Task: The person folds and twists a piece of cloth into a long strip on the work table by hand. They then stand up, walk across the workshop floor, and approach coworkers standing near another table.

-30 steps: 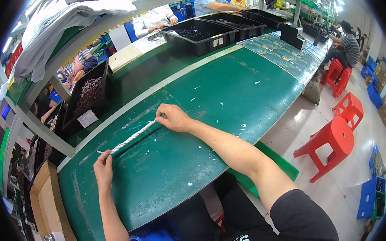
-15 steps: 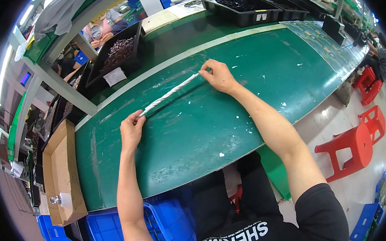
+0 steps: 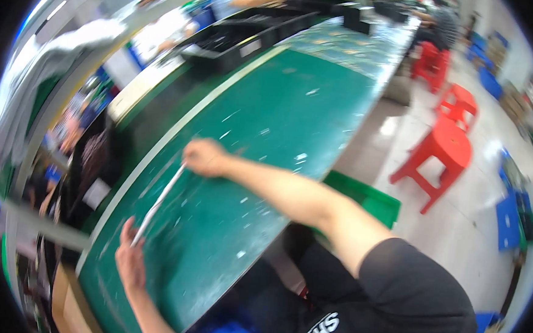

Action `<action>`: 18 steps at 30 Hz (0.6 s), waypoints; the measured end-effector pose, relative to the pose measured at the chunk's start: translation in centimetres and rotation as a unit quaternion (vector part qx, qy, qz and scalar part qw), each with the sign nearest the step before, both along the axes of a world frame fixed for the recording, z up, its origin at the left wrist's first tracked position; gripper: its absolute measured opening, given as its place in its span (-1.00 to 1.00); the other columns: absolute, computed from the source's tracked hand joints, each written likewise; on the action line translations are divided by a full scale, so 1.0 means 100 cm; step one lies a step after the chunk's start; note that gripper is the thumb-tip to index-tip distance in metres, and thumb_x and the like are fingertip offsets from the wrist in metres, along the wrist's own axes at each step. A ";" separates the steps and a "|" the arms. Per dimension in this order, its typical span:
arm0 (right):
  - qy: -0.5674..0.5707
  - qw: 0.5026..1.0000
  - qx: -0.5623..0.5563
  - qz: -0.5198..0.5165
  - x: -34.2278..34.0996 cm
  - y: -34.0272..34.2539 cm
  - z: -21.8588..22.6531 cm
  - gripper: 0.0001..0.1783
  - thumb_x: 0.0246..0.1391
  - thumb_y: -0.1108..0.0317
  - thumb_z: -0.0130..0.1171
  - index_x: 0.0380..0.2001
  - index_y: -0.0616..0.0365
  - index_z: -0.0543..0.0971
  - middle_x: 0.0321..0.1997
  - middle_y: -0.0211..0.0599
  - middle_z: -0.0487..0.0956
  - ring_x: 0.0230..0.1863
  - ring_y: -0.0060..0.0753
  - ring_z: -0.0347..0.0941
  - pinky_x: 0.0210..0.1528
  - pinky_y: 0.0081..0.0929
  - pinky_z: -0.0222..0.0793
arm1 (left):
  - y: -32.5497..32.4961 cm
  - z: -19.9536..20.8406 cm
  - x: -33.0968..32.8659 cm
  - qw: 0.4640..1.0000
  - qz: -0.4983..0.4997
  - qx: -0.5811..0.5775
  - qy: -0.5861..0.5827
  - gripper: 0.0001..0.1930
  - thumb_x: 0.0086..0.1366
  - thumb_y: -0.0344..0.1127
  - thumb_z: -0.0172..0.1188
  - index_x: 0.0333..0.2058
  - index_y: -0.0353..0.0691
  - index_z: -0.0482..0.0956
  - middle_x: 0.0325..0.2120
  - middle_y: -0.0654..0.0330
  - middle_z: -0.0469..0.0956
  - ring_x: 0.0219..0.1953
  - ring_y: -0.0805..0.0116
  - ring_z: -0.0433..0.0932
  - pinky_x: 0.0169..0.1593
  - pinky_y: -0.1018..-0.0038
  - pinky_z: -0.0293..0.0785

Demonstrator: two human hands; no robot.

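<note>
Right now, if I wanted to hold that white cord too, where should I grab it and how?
I'd pinch the white cord at its middle, finger and thumb coming from above. It's thin and looks straight, with its middle uncovered. The right hand has the far end; the left hand is at the near end, where blur hides its grip.

head-worn fisheye, looking down, near the workbench (image 3: 281,118)

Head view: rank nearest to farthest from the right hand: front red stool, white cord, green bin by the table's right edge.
1. White cord: upper end in the right hand.
2. Green bin: low, past the table's right edge.
3. Front red stool: farther right.
</note>
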State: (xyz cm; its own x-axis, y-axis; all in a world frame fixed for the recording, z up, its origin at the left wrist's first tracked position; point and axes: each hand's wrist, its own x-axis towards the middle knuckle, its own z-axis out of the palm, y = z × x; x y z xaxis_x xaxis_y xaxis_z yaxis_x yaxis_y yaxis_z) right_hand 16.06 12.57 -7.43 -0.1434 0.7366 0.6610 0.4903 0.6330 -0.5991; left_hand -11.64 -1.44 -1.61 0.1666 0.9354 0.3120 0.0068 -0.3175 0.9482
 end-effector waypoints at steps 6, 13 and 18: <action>-0.002 0.994 -0.052 0.093 -0.005 -0.020 0.011 -0.85 -0.30 0.30 0.10 -0.66 0.17 0.47 -0.50 -0.18 0.47 -0.39 -0.14 0.39 -0.36 -0.32 0.29 | 0.030 -0.022 -0.041 0.915 -0.282 0.001 -0.289 -0.71 0.18 -0.13 -0.08 -0.28 -0.20 0.44 0.06 0.15 0.13 -0.03 0.36 0.22 -0.05 0.46 0.19; 0.011 0.997 -0.050 0.061 0.001 -0.015 0.012 -0.85 -0.28 0.32 0.09 -0.67 0.19 0.45 -0.52 -0.18 0.45 -0.40 -0.13 0.38 -0.36 -0.32 0.28 | 0.017 0.001 -0.002 0.983 0.052 -0.091 -0.153 -0.59 0.20 -0.26 -0.08 0.04 -0.18 0.20 -0.12 0.36 0.34 -0.25 0.60 0.25 -0.19 0.64 0.15; 0.019 0.997 -0.047 0.053 -0.001 -0.015 0.013 -0.85 -0.28 0.33 0.10 -0.67 0.20 0.44 -0.51 -0.17 0.45 -0.39 -0.12 0.37 -0.37 -0.32 0.28 | 0.028 -0.020 -0.021 0.991 0.104 -0.082 -0.007 -0.59 0.17 -0.33 -0.03 0.02 -0.22 0.22 -0.12 0.31 0.33 -0.29 0.63 0.28 -0.25 0.70 0.16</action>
